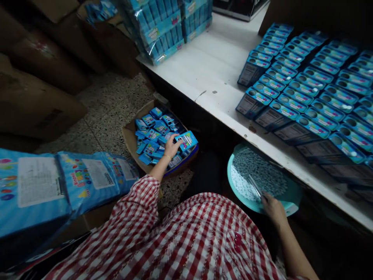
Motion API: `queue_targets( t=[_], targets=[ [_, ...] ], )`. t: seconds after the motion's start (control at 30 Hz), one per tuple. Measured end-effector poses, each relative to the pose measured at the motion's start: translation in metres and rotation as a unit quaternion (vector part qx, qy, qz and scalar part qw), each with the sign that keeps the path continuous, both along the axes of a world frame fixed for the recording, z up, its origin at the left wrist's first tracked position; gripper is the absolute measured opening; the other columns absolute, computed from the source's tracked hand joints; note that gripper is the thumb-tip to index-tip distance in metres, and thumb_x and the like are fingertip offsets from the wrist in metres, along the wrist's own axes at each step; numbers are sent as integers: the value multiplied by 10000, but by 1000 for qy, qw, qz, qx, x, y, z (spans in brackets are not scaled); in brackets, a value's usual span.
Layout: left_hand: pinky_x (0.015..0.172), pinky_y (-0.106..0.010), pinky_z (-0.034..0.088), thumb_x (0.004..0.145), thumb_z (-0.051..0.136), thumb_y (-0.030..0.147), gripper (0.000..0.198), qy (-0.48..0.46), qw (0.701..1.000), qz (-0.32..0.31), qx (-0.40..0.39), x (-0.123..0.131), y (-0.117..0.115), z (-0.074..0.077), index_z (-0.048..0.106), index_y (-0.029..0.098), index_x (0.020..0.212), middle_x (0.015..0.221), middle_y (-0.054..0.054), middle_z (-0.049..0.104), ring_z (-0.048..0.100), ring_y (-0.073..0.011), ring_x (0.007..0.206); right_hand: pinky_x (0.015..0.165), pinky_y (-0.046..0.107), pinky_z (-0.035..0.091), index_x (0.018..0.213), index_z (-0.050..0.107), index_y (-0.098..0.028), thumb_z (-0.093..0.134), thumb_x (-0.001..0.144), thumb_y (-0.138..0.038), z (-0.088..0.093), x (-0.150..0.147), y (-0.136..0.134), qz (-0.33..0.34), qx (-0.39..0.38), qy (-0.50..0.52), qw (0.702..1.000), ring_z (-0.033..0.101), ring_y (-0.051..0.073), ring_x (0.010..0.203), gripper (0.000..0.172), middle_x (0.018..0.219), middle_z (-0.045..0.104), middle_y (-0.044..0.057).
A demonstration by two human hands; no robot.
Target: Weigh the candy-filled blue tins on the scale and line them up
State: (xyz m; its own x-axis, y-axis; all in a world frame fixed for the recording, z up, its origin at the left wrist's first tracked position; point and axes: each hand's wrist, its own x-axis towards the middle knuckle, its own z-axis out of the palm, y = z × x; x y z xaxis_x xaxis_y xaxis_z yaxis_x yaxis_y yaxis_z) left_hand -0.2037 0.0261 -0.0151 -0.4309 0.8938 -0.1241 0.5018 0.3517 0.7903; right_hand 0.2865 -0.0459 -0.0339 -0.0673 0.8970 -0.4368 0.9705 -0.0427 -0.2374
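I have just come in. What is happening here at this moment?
A person in a checked shirt is using both hands. The left hand holds a blue packet over a carton of blue packs. The right hand holds a metal tool that reaches into a teal basin of small pale pieces. Rows of blue boxes stand on the white table.

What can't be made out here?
Head view:
Metal tool: grip end, hidden by the right hand.
Blue box in the left hand: fine print too small.
Teal basin: part of the rim, hidden by the table.
Packed rows: cut off by the picture's right edge.
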Motion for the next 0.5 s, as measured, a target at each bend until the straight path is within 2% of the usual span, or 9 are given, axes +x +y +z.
queue_targets(
  t=[0.07,0.17,0.23,0.3,0.4,0.5],
  targets=[
    [942,-365,419,752,556,291,306,-4,997,-76,24,20,-20,21,599,226,1048,1078,-40,614,563,-208,1036,708,334,508,1073,654,-136,391,789,-397,5,-5,1,-26,31,57,998,670,252,790,467,863,711,114],
    [977,-381,400,754,576,333,195,-13,978,-206,-6,62,-50,34,659,217,886,1092,-62,616,560,-223,1071,716,321,499,1069,658,-133,405,777,-430,13,-15,6,-45,54,125,990,659,230,766,487,853,710,103],
    [956,-392,421,767,574,393,222,-38,962,-263,-57,84,-65,33,658,206,851,1079,-77,628,584,-228,1042,697,314,490,1070,657,-134,415,775,-404,16,-16,11,-62,62,143,986,641,205,688,468,781,706,82],
    [895,-390,468,719,636,418,329,-77,942,-314,-94,98,-75,29,631,206,971,1117,-88,620,601,-233,1015,662,298,481,1099,639,-116,410,771,-336,16,-11,13,-89,61,154,982,618,180,626,457,734,696,67],
    [864,-380,493,600,756,337,576,-97,905,-406,-77,108,-82,22,557,213,1127,1261,-109,541,566,-248,1091,638,272,469,1171,590,-101,398,771,-244,16,0,14,-109,40,153,981,610,164,619,467,742,693,60],
    [973,-397,428,637,734,240,485,-38,878,-475,-39,118,-85,15,579,210,1096,1315,-111,500,502,-245,1185,708,269,458,1177,586,-144,405,802,-211,21,5,15,-93,44,59,993,635,188,784,421,912,697,92]
  ],
)
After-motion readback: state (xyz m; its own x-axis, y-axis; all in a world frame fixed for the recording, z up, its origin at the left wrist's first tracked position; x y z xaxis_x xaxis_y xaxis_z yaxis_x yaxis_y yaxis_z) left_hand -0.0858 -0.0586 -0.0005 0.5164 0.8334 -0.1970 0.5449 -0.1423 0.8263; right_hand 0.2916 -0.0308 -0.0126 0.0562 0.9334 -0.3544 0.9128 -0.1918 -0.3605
